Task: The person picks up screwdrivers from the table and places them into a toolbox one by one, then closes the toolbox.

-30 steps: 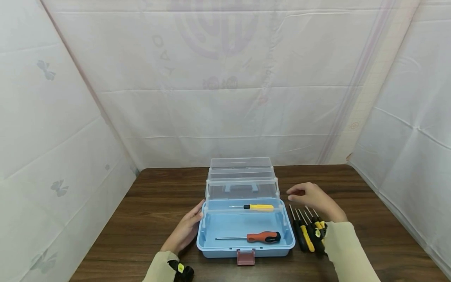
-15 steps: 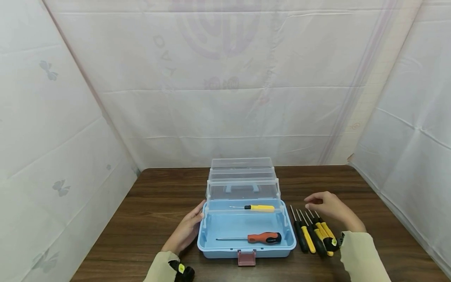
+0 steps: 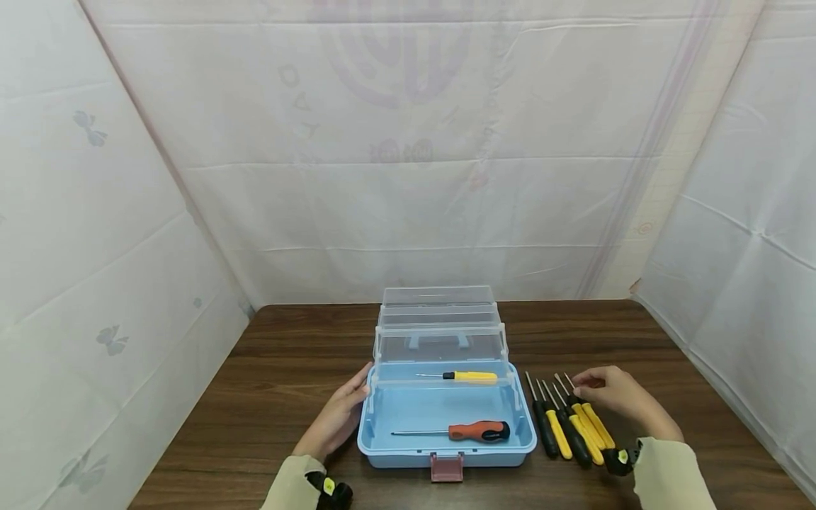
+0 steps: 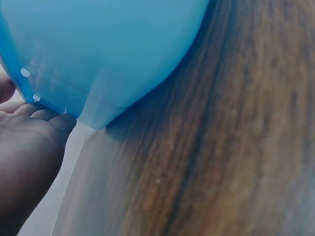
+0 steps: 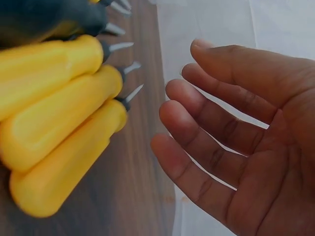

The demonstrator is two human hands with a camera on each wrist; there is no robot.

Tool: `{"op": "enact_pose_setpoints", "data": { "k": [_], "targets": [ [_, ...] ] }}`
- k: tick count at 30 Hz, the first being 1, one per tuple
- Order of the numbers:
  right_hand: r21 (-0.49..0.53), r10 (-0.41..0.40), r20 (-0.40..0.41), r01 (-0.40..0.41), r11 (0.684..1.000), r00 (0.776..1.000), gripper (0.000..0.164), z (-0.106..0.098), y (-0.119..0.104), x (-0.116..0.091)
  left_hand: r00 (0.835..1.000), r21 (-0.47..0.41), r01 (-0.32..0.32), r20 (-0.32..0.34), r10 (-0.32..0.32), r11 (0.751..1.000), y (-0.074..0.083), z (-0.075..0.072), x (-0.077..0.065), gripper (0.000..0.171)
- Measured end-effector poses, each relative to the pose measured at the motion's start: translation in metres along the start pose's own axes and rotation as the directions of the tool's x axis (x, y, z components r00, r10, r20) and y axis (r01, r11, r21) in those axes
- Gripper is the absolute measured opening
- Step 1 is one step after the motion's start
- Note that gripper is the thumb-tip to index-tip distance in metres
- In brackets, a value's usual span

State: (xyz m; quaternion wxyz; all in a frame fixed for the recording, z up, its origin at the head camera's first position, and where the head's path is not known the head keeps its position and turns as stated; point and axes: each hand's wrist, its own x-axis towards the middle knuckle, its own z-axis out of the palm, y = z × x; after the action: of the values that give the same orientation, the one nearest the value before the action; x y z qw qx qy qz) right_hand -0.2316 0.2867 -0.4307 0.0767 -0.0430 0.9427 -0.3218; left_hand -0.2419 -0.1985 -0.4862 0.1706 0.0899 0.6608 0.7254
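My left hand [image 3: 334,418] holds the left side of the light-blue toolbox [image 3: 446,458], thumb at the rim and fingers along the outer wall. In the left wrist view, the fingers [image 4: 54,120] meet the blue wall. An orange-and-black screwdriver [image 3: 478,431] lies on the box floor, and a small yellow-and-black screwdriver [image 3: 472,376] in the clear tray. My right hand [image 3: 621,397], holding nothing, hovers at the shaft tips of the yellow-handled screwdrivers [image 3: 599,425]. In the right wrist view its fingers are loosely bent and apart from the yellow handles [image 5: 64,162].
Black-handled screwdrivers [image 3: 546,428] lie side by side with the yellow ones, right of the box. The clear lid [image 3: 440,312] stands raised at the back. A pink latch [image 3: 446,467] hangs at the front. White sheeting [image 3: 408,177] encloses the brown wooden table [image 3: 287,368].
My right hand has moved right and toward me, from beside the box's tray to the far right end of the screwdriver row. The left hand has stayed at the box.
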Motion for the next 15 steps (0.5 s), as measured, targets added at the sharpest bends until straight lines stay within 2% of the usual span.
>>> {"op": "enact_pose_setpoints", "data": {
  "k": [5,15],
  "targets": [
    [0.04,0.036,0.016,-0.037,0.999,0.999,0.033,0.003,0.011,0.0,1.0,-0.005,-0.006,-0.003,0.006,1.0,0.0,0.0,0.0,0.068],
    [0.053,0.095,0.052,-0.098,0.994,0.994,0.034,0.008,0.025,-0.001,1.0,0.003,-0.005,-0.006,0.005,1.0,-0.001,0.0,0.0,0.067]
  ]
}}
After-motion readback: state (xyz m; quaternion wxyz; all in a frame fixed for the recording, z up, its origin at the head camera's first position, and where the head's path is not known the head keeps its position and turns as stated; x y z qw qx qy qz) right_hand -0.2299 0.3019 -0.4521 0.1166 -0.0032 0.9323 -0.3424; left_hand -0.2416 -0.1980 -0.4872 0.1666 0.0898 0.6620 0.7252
